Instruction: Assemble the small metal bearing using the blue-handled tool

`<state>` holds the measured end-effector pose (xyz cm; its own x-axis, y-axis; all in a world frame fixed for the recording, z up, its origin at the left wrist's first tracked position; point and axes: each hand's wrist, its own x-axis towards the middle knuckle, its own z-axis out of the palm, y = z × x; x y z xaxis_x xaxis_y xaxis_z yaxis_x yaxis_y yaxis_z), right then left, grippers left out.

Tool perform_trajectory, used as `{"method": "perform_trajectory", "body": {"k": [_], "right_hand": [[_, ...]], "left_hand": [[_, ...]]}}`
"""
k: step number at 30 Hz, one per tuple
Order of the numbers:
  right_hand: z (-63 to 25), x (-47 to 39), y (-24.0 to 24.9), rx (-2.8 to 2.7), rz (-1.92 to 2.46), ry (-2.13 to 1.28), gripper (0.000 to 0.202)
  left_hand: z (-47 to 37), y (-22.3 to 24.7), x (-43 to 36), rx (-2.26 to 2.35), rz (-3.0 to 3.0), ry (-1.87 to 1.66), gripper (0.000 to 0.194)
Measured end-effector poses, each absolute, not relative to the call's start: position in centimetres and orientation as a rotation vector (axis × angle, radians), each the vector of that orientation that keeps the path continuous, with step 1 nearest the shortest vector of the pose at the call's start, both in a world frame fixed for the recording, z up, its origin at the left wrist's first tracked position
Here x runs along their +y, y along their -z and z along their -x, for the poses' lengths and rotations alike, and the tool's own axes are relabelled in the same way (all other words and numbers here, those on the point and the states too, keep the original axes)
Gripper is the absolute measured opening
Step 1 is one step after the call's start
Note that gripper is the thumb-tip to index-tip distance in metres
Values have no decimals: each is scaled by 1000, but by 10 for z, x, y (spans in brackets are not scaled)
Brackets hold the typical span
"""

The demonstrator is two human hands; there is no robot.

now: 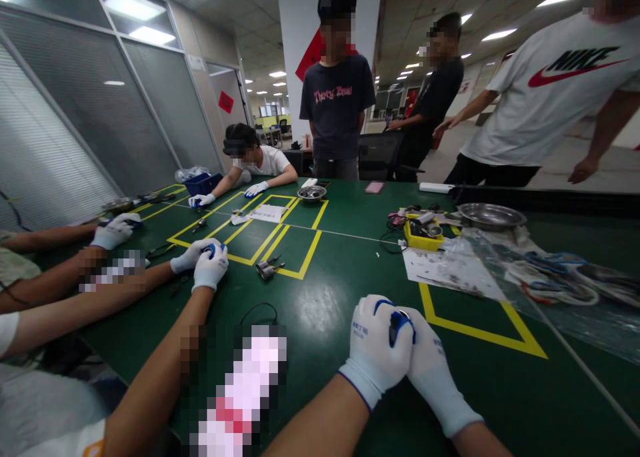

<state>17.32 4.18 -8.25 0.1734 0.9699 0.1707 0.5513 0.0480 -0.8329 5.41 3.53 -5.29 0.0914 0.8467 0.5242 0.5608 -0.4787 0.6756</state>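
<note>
Both of my hands wear white gloves with blue palms and meet above the green table (320,324) at the lower right of centre. My left hand (377,344) has its fingers curled round a small object with a shiny metallic top (403,315). Against it, my right hand (431,360) is closed on the same object from the other side. Most of that object is hidden by the gloves, so I cannot tell what it is. A pixelated pale item (250,384) lies on the table to the left of my forearms.
Co-workers' gloved hands (210,264) work at the left. Metal parts (269,268) lie mid-table. Right of centre are a yellow tray (423,238) of parts and a paper sheet (450,270). Farther right are a metal dish (492,214) and bundled cables (565,277). People stand behind the table.
</note>
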Motion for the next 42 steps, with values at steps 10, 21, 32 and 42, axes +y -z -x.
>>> {"method": "perform_trajectory", "body": {"k": [10, 21, 32, 42], "right_hand": [[-175, 41, 83, -1565, 1620, -641, 29], [-168, 39, 77, -1508, 1601, -576, 29], [-167, 41, 79, -1450, 1606, -573, 28], [-165, 37, 71, -1356, 1588, -657, 23]], "left_hand": [[-54, 51, 35, 1388, -2046, -1342, 2], [-55, 54, 37, 1400, -2029, -1336, 5], [-55, 55, 38, 1391, -2030, -1359, 8], [-51, 54, 36, 1270, -1931, -1453, 9]]}}
